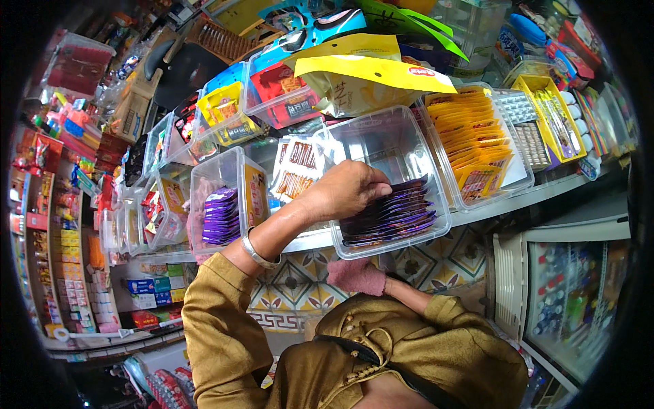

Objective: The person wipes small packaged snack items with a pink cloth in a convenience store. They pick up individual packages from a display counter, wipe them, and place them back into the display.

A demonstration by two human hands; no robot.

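My left hand, with a silver bangle on its wrist, reaches into a clear plastic bin. Its thumb and fingers are closed at the back edge of a row of dark purple snack packets, pinching the packets there; the fingertips are partly hidden. Below the bin's near edge, my right hand is fully covered by fuzzy pink cloth, so its fingers do not show. White-edged packets with reddish-brown contents lie left of the bin. Orange-yellow packets fill another clear bin to its right.
Purple packets stand in a bin on the left. Large yellow bags lean over the back of the bins. A glass-fronted drinks cooler is at the right, stocked shelves at the left. Patterned floor tiles show below the counter.
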